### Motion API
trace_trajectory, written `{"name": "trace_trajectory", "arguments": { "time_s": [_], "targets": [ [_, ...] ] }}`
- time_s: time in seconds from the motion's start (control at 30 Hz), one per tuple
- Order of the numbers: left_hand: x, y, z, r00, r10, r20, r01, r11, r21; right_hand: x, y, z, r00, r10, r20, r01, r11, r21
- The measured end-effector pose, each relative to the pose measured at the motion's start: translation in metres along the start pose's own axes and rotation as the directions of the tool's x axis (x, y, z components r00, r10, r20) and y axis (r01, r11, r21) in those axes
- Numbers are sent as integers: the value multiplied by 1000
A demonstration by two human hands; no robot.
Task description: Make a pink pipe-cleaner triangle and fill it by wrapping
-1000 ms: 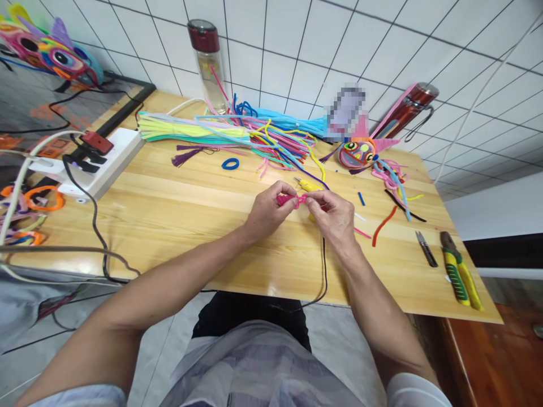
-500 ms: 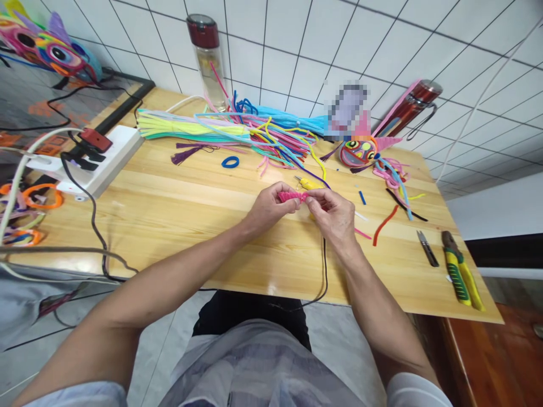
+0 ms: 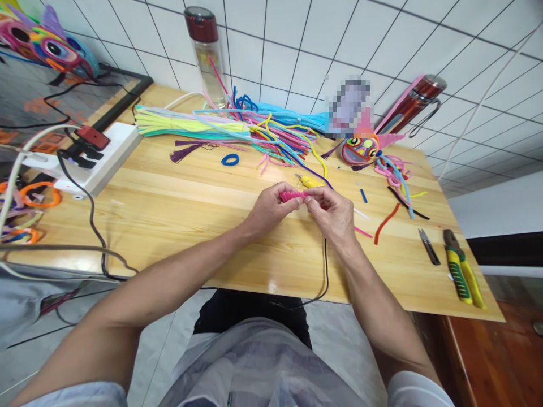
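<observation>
Between my two hands is a small bright pink piece of pipe-cleaner work [image 3: 290, 195], ridged like closely packed rows. My left hand [image 3: 271, 208] is closed round its left end, thumb along the near side. My right hand [image 3: 333, 210] pinches the right end between thumb and fingertips, which hide part of it. Just beyond the hands lies a yellow-handled tool [image 3: 311, 182] with a thin metal tip. A black cord [image 3: 326, 265] runs from under my right hand to the table's near edge.
Bundles of coloured pipe cleaners [image 3: 195, 124] lie along the back. A colourful mask-like figure [image 3: 360, 150] sits back right. Snips [image 3: 429, 247] and yellow-green pliers [image 3: 460, 268] lie at the right. A white power strip [image 3: 108, 161], a clear bottle [image 3: 207, 62] and a blue ring [image 3: 230, 160] are left of centre.
The hands keep almost the same place and hold on the pink piece, with only slight finger movement. The view has shifted a little.
</observation>
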State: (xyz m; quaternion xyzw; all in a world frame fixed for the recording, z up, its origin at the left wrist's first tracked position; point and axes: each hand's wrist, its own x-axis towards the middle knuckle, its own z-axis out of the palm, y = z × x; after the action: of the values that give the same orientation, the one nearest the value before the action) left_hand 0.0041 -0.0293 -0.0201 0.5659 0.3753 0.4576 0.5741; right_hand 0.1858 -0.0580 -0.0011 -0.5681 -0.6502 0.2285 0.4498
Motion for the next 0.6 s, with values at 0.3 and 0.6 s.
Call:
{"name": "trace_trajectory", "arguments": {
  "time_s": [0.3,0.6],
  "targets": [
    [0,2,0,998,60,-17,-59,996,60,-1,3,2,1000,10,-20,-9,999,36],
    [1,0,0,999,31,32,-27,995,-97,1,1,-3,996,-90,-11,90,995,-48]
  ]
}}
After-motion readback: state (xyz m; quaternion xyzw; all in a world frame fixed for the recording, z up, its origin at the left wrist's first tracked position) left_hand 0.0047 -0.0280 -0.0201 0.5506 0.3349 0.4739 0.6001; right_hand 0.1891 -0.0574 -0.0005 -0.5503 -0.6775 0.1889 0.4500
